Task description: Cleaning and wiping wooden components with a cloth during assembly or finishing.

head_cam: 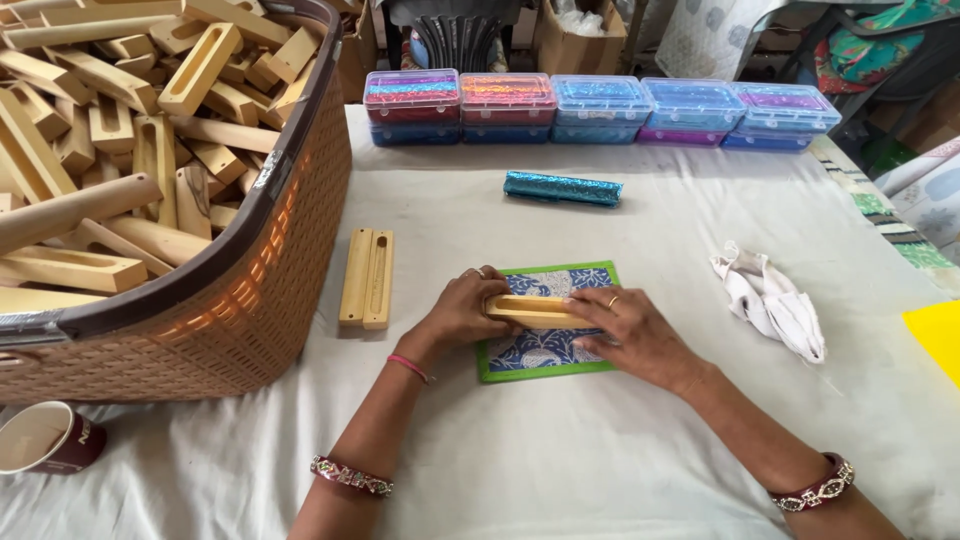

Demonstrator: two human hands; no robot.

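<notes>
Step in hand, judged: seating wooden block (528, 309) on blue patterned paper (545, 345), mid-table, toward near edge. Left hand (462, 312) and right hand (632, 335) both clamped on block ends. Next move likely calls for square alignment.

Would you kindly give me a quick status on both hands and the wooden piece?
Left hand and right hand both grip wooden block. Block lies on patterned sheet. Nothing in the way.

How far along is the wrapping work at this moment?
Done: one wrapped blue glitter piece lies near the boxes. In hand: left hand and right hand hold a wooden block on patterned paper, still flat. Left: two bare blocks and a full basket.
</notes>
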